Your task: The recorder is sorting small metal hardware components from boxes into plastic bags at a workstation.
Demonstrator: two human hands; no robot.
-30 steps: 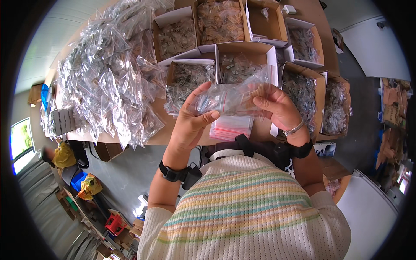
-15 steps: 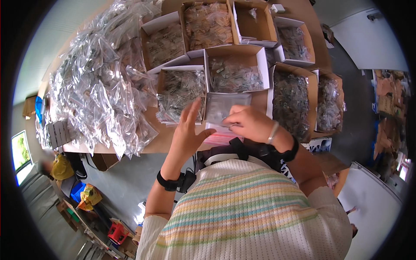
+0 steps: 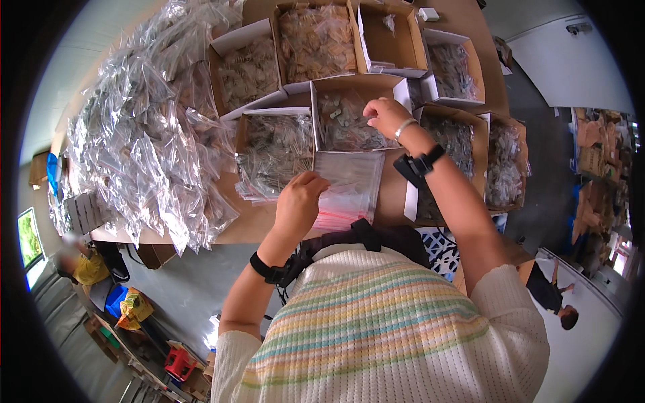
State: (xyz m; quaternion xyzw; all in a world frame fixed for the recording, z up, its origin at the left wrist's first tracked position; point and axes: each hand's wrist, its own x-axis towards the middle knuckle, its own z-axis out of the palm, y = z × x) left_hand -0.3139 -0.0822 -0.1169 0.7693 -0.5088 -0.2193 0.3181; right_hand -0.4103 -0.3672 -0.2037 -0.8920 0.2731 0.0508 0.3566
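Note:
My left hand (image 3: 300,201) is closed, its fingertips pinched together over the left edge of a stack of clear zip bags (image 3: 353,185) with red strips along the near end. Whatever lies in that pinch is hidden or too transparent to make out. Above the middle cardboard box (image 3: 359,82), my right hand (image 3: 391,119) has its fingers curled in; what they hold, if anything, does not show. Small clear packets with metal parts (image 3: 342,124) lie in that box. Next to my left hand stands a box of clear packets (image 3: 279,144).
A large heap of filled clear bags (image 3: 154,134) covers the table's left side. Further open boxes stand around: one with brownish packets (image 3: 316,40), a nearly bare one (image 3: 390,40), and several with metal parts. A person in dark clothes (image 3: 547,292) is at far right.
My right hand has moved up and away from the bag stack to over the middle box. My left hand, spread before, has closed and moved slightly right. A person has come into view at right.

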